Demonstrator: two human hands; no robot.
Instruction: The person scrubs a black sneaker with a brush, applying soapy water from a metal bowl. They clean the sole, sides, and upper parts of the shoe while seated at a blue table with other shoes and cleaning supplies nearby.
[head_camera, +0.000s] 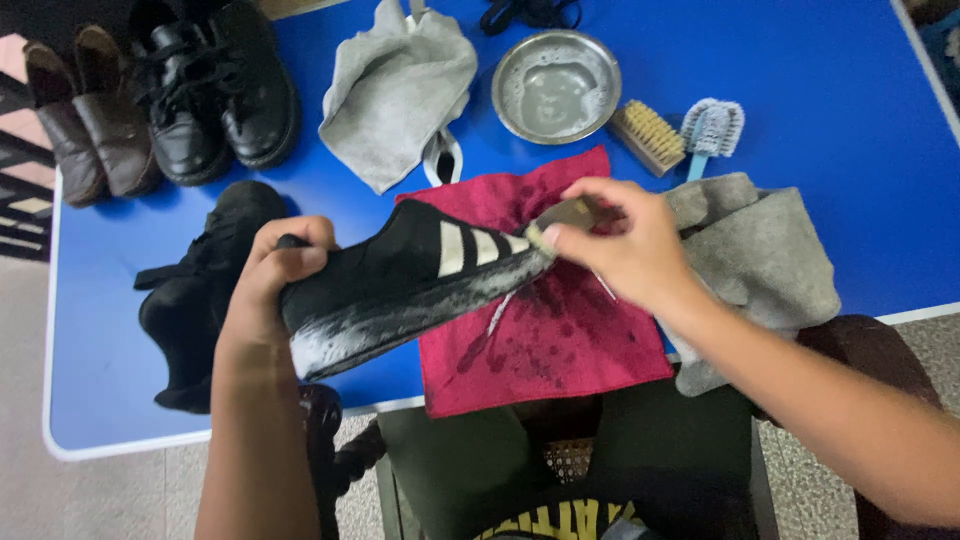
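Observation:
My left hand (275, 275) grips the heel end of a black sneaker with white stripes (400, 280), held on its side over a red cloth (560, 340). The sneaker's sole edge is covered in white foam. My right hand (625, 240) holds a small wooden brush (560, 218) pressed against the sneaker's toe end. The red cloth is wet with dark spots and lies on the blue table (850, 150).
A metal bowl of soapy water (556, 85), a wooden brush (648, 135) and a blue-handled brush (710, 130) lie behind. Grey cloths (395, 90) (765, 260), a second black sneaker (205, 290), black lace-up shoes (210, 90) and brown shoes (90, 110) lie around.

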